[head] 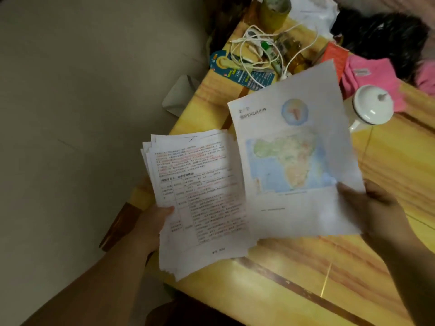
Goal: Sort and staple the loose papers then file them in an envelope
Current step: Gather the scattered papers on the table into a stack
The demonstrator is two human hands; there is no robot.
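My left hand (154,222) grips a fanned stack of printed pages (197,198) by its left edge; the top page carries dense text with red marks and a table. My right hand (374,208) pinches the lower right corner of a single sheet (296,156) printed with a globe and a coloured map of Africa. This sheet overlaps the right edge of the stack. Both are held above the yellow wood-patterned table (353,278). No stapler or envelope can be made out.
At the table's far end lie tangled white cables (259,48), a blue and yellow packaged item (235,69), a yellow tape roll (274,10), an orange booklet (334,57), pink cloth (369,76) and a white lidded mug (372,104). Grey floor (70,114) lies left.
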